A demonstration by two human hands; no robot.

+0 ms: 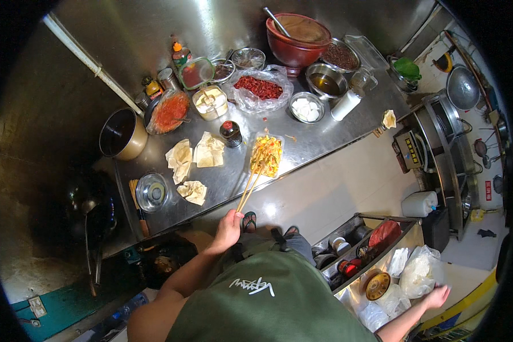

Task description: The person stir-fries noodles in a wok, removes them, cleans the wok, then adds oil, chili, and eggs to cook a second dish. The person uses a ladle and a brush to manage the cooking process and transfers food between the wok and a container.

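Note:
My left hand [228,232] grips a pair of wooden chopsticks [249,191] near their back ends. The chopstick tips rest in a heap of mixed food in yellow and orange strips [266,154], which fills a clear plastic takeaway box [281,164] close to the steel counter's front edge. Beside the box stands a dark sauce bottle with a red cap [231,134]. Far off to the lower right, my right hand [437,297] is at a pile of clear plastic bags [420,273]; blur at the fingertips hides whether they hold anything.
On the steel counter [320,147] are crumpled brown papers [209,149], a glass bowl [152,192], a bag of red chillies [258,89], a bowl of white pieces [306,107] and a large red pot [298,40]. A wok [85,188] sits left; a condiment cart [359,252] stands right.

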